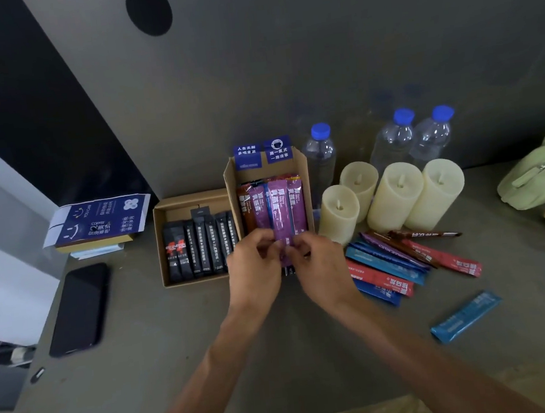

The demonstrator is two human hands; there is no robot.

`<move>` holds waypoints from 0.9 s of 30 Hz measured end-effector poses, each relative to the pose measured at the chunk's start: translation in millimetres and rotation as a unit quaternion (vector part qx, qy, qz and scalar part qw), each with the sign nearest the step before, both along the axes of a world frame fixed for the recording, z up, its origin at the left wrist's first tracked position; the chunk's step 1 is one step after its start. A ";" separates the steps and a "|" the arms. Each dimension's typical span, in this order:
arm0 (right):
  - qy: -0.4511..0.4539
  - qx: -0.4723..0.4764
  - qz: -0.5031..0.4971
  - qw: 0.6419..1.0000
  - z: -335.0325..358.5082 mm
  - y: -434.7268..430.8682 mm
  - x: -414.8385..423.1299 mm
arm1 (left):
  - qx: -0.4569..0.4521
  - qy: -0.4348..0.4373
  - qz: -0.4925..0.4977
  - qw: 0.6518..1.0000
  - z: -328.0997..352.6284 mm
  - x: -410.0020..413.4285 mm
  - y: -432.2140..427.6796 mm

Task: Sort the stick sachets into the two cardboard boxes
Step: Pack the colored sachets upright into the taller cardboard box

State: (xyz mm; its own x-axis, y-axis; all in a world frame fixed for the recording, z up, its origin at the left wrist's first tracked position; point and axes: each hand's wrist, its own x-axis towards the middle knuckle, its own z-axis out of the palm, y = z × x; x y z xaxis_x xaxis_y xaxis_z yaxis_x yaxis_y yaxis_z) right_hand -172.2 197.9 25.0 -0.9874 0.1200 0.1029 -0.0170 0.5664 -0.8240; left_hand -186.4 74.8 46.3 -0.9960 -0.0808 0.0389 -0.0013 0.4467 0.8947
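Observation:
Two open cardboard boxes stand side by side at the table's middle. The left box (165,246) holds several black stick sachets (201,246). The right box (230,180) holds coloured sachets, purple, blue and orange. My left hand (254,261) and my right hand (318,262) meet at the right box's near end, both pinching the lower end of a purple sachet (280,215) that lies in that box. A loose pile of blue, red, purple and brown sachets (403,260) lies to the right. One blue sachet (466,316) lies apart, nearer me.
Several cream pillar candles (393,198) and three water bottles (391,141) stand behind the pile. A black phone (79,308) lies at the left, a blue printed box lid (99,219) behind it. A green bag (541,173) sits at the far right.

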 end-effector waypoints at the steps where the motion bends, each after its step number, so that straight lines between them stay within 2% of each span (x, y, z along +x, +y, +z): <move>1: -0.007 -0.007 -0.006 1.000 -1.9 -3.6 -3.1 | -0.006 0.006 0.005 1.000 0.9 0.1 -2.1; 6: -0.055 0.025 -0.035 0.998 -5.5 -18.7 -12.5 | -0.051 0.070 0.061 0.994 6.9 3.1 -18.2; 12: -0.068 0.126 -0.050 0.988 -20.2 -29.5 -32.3 | -0.089 0.041 0.035 0.995 2.0 -10.2 -31.0; 23: -0.111 0.183 -0.054 0.975 -18.9 -37.4 -48.8 | -0.104 0.039 0.008 0.994 1.2 -14.6 -36.0; 27: -0.124 0.243 -0.040 0.961 -13.8 -35.5 -49.5 | -0.109 0.038 0.007 0.993 0.7 -15.4 -35.9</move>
State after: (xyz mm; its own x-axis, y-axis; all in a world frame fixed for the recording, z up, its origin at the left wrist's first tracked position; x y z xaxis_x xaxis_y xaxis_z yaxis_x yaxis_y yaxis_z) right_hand -221.7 162.4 11.2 -0.9782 0.1946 -0.0720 0.2064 0.8766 -0.4347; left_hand -201.8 38.9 47.0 -0.9884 -0.0759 0.1312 0.0545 0.6300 0.7747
